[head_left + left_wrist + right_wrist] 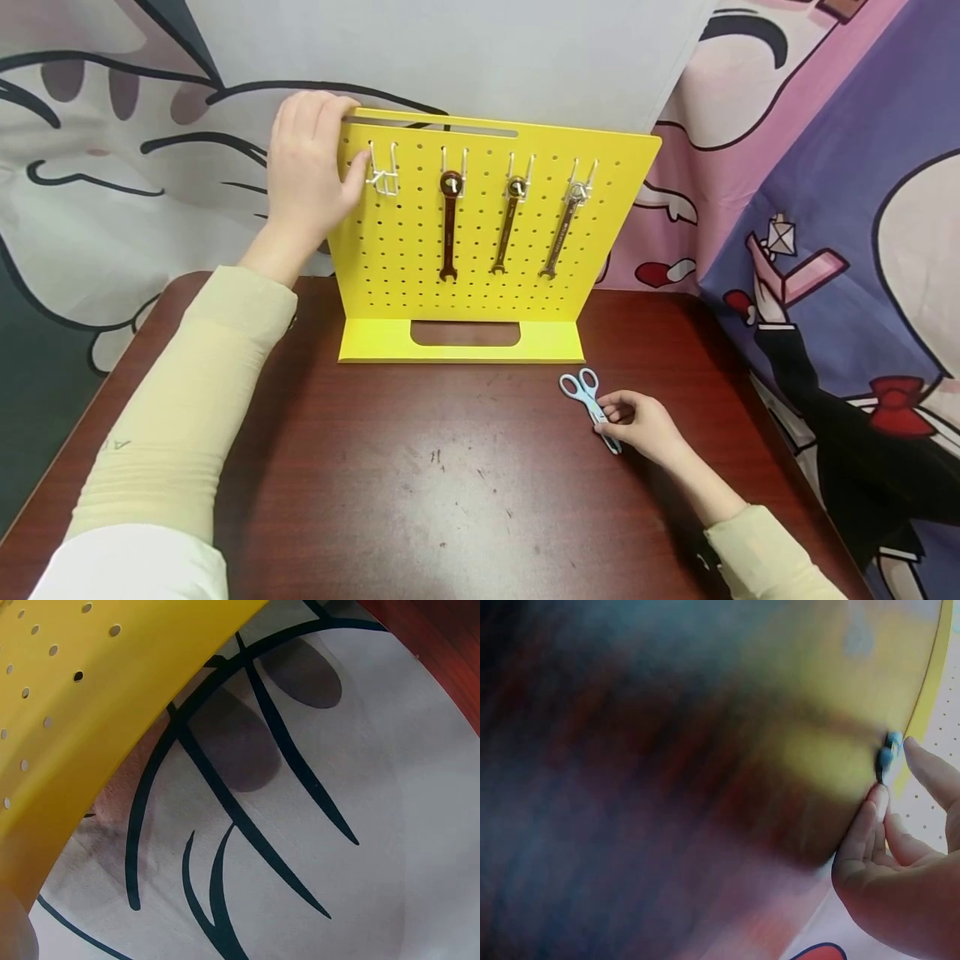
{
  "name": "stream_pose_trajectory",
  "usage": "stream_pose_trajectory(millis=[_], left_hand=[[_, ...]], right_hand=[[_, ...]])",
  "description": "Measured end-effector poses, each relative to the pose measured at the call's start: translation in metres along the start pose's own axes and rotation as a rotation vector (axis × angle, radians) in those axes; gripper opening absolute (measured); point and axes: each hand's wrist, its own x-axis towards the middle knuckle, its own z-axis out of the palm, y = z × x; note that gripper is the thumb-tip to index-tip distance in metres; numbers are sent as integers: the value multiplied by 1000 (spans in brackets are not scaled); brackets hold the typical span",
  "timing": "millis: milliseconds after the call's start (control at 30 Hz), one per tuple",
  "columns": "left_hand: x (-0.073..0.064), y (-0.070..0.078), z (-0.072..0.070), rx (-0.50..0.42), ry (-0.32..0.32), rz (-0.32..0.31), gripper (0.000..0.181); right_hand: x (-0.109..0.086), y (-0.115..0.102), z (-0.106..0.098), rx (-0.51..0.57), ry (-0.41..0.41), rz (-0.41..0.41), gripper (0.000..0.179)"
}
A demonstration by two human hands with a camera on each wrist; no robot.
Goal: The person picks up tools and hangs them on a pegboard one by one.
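Observation:
My left hand (307, 158) grips the upper left corner of a yellow pegboard (420, 250), thumb in front and fingers over the top edge. In the left wrist view, part of the pegboard (90, 690) shows, with a blurred bit of hand at the lower left. A pair of light blue scissors (592, 407) is at the table's right, handles toward the board. My right hand (645, 427) pinches them by the blades between thumb and fingers. The right wrist view shows the same scissors (886, 759) small at the fingertips.
Three combination wrenches hang on the board: a left one (449, 229), a middle one (507, 229) and a right one (560, 235). A white wire hook (384, 180) at the upper left bears nothing. Printed cloth (825, 208) surrounds the dark red table (420, 467).

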Motion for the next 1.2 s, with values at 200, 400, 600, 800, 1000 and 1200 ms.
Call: stream_pose_trajectory(millis=[200, 400, 600, 800, 1000, 1200], left_hand=[[0, 1, -1, 4, -4, 0, 45], [0, 1, -1, 1, -2, 0, 45], [0, 2, -1, -11, 8, -12, 43], [0, 2, -2, -7, 9, -2, 43], [0, 3, -2, -15, -5, -11, 44], [0, 3, -3, -17, -7, -20, 45]], right_hand=[[1, -1, 3, -10, 15, 0, 38], [1, -2, 3, -47, 33, 21, 35], [1, -2, 4, -76, 40, 32, 31], [1, -2, 4, -102, 44, 39, 29], [0, -3, 3, -142, 51, 61, 28], [0, -1, 2, -150, 60, 67, 26]])
